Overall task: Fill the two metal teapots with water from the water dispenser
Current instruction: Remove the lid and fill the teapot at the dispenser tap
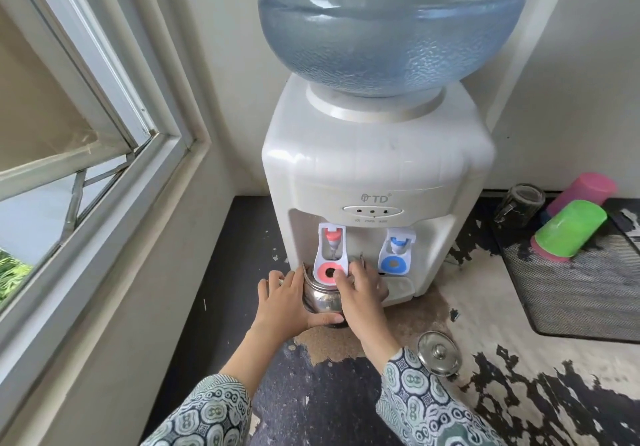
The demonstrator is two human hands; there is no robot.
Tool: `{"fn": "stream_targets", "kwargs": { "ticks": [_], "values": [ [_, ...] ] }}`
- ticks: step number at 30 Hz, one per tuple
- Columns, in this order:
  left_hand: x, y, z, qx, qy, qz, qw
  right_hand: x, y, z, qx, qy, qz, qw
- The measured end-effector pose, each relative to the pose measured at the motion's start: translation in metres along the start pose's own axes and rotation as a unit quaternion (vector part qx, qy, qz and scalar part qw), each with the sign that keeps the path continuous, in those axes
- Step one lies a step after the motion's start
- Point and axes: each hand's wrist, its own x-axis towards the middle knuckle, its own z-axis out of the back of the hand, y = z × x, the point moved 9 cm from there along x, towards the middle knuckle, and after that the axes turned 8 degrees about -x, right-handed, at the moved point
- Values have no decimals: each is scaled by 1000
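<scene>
Both hands worked: my left clamped the teapot steady under the red tap while my right, fingers together, pressed the lever.

Left hand grips the teapot under the red tap; right hand presses its lever; lid lies on desk.

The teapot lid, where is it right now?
In the head view, the teapot lid lies on the worn countertop, right of the right hand, in front of the dispenser.
</scene>
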Motion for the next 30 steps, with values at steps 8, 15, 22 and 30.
{"fn": "stream_targets", "kwargs": {
  "ticks": [8,15,22,30],
  "values": [
    [0,-4,4,-8,-9,-6,1000,-12,37,19,-65,-3,122,990],
    [0,-5,5,-2,-8,-6,1000,-13,16,14,-80,-23,141,987],
    [1,-5,5,3,2,-3,1000,-13,-3,11,-114,-27,180,977],
    [7,-3,-1,-1,80,11,997,-12,-9,19,-155,-24,206,966]
  ]
}}
